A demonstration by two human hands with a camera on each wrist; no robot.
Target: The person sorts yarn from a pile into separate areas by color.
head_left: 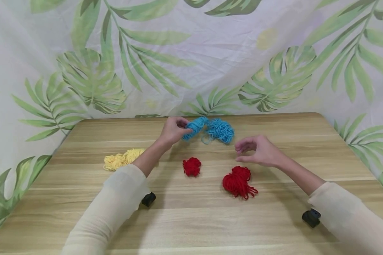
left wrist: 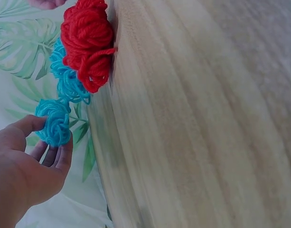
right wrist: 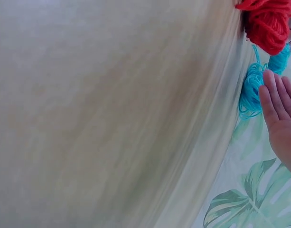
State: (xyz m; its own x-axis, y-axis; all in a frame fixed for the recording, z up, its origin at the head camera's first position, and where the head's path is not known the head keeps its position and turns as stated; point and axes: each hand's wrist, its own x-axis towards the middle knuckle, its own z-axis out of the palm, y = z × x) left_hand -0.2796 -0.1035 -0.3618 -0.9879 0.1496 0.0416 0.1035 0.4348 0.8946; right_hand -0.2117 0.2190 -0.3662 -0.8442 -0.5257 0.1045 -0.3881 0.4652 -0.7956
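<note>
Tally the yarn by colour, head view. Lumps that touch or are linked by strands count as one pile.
Red: 2 (small red pile, larger red pile)
Blue: 1 (blue pile, two linked lumps, one gripped by the left hand)
Yellow: 1 (yellow pile, partly hidden)
Total: 4

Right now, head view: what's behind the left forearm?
Table, partly covered yellow yarn, and a black gadget partly hidden by the sleeve. Anything fully covered can't be seen.

the right hand [right wrist: 284, 124] shows its palm and fingers near blue yarn [right wrist: 250, 91]; red yarn [right wrist: 268, 27] lies on the table [right wrist: 136, 95].
</note>
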